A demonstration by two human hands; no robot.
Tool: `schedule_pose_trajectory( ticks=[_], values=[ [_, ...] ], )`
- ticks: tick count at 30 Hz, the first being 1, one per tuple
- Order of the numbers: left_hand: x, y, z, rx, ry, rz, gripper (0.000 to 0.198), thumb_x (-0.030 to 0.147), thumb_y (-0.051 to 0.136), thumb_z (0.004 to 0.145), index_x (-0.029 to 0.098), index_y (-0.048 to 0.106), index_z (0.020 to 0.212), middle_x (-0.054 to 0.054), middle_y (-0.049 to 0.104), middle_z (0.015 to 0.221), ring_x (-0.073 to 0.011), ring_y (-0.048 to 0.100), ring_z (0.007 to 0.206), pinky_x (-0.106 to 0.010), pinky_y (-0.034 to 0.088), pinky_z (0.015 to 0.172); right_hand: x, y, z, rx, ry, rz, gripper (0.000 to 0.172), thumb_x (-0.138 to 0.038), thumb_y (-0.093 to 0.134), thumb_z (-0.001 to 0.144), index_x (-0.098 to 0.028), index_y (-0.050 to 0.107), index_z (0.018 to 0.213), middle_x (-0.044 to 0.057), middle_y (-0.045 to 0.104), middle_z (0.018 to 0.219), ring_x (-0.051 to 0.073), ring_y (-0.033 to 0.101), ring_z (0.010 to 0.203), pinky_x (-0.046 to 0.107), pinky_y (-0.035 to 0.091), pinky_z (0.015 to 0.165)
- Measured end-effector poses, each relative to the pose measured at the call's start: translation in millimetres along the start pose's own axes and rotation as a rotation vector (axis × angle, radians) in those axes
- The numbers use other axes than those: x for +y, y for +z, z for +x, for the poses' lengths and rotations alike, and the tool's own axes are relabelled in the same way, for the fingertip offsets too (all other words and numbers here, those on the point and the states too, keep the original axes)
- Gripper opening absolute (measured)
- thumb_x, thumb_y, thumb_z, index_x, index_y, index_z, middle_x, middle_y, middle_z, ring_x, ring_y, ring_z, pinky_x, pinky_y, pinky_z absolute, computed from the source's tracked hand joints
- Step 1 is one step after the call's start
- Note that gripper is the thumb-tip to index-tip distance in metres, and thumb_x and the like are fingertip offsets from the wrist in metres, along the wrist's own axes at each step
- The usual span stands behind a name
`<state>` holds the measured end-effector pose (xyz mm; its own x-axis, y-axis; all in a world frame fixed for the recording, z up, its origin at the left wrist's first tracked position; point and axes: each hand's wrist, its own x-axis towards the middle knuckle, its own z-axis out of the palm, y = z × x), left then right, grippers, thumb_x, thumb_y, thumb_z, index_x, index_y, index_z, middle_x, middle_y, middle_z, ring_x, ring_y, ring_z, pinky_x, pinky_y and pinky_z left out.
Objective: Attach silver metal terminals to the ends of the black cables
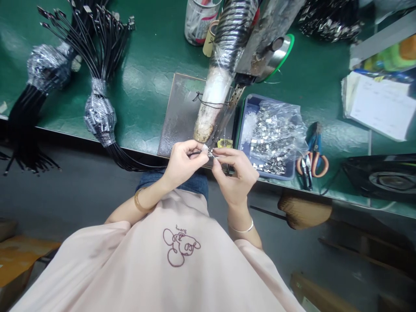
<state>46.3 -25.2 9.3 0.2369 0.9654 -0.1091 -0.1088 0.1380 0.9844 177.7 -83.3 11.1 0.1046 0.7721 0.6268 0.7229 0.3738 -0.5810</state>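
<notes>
My left hand (182, 164) pinches the end of a thin black cable (143, 166) that trails off to the left along the bench edge. My right hand (234, 170) holds a small silver metal clip (212, 154) against that cable end. Both hands meet just below the tip of a plastic-wrapped soldering tool (214, 99), over a dark metal plate (180, 112). A blue tray (247, 108) holding a clear bag of several metal clips (274, 134) sits right of my right hand.
Two taped bundles of black cables (99, 108) lie on the green bench (146, 78) at the left. Scissors and small pliers (310, 160) rest right of the tray. A solder spool (282, 52), a can (198, 19) and papers (377, 104) stand further back.
</notes>
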Motion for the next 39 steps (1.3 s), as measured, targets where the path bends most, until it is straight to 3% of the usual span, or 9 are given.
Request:
schedule_pose_trajectory(
  ticks=[15,23,31,39],
  values=[
    [-3.0,-5.1,-2.0,-0.022,0.009,0.027,0.008,0.019,0.064,0.066,0.013,0.069,0.064,0.002,0.059,0.056,-0.0080,0.049,0.054,-0.018,0.038,0.050,-3.7,-2.1,0.6,-0.051,-0.011,-0.033,0.019,-0.006,0.066,0.085,-0.022,0.058,0.082,0.003,0.077,0.093,0.016,0.076,0.087,0.031,0.062,0.076],
    [0.1,-2.0,-6.5,-0.006,0.117,0.126,0.012,0.019,0.061,0.073,0.013,0.068,0.065,0.003,0.056,0.055,-0.0058,0.043,0.050,-0.017,0.037,0.048,0.4,1.7,-2.3,-0.023,-0.073,-0.093,0.018,-0.005,0.067,0.086,-0.022,0.060,0.086,0.003,0.076,0.091,0.014,0.075,0.087,0.027,0.060,0.078],
    [2.0,-2.2,-7.3,-0.002,0.249,0.199,0.012,0.016,0.059,0.076,0.014,0.066,0.067,0.001,0.061,0.062,-0.0054,0.046,0.052,-0.016,0.038,0.048,-2.9,0.7,-0.5,-0.006,-0.066,-0.107,0.019,-0.004,0.069,0.084,-0.022,0.063,0.087,0.003,0.076,0.093,0.014,0.074,0.088,0.027,0.061,0.080],
    [2.0,-7.0,-4.0,-0.057,0.061,0.152,0.014,0.023,0.062,0.072,0.013,0.069,0.067,0.004,0.048,0.051,-0.0060,0.037,0.049,-0.019,0.031,0.047,-3.5,-1.0,-1.3,-0.051,-0.097,-0.121,0.020,-0.006,0.067,0.084,-0.024,0.059,0.084,0.003,0.077,0.094,0.016,0.076,0.086,0.027,0.061,0.074]
  ],
)
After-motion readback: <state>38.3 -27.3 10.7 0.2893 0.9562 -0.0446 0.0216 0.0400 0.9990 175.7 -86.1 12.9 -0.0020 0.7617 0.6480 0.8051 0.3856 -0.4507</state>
